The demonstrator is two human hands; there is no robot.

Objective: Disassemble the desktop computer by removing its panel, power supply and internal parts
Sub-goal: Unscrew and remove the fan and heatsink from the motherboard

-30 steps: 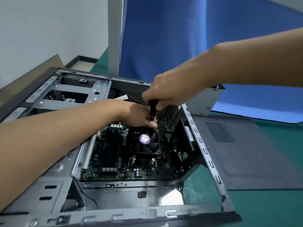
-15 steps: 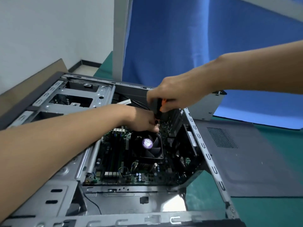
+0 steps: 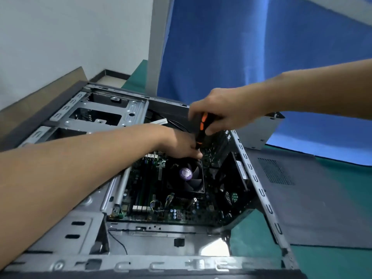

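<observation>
The open grey computer case lies on its side, its green motherboard exposed. A black cooler fan with a purple hub sits in the middle. My right hand grips the black-and-orange handle of a screwdriver, held nearly upright over the fan's far corner. My left hand reaches into the case, its fingertips at the screwdriver's shaft just above the fan's top edge. The screwdriver's tip is hidden behind my left fingers.
The removed dark side panel lies flat on the green mat to the right of the case. A grey metal box stands behind the case's far right corner. A blue curtain and a white wall close off the back.
My right hand has risen slightly, baring more of the screwdriver's orange handle. My left hand stays at the shaft near the fan. The camera has shifted a little.
</observation>
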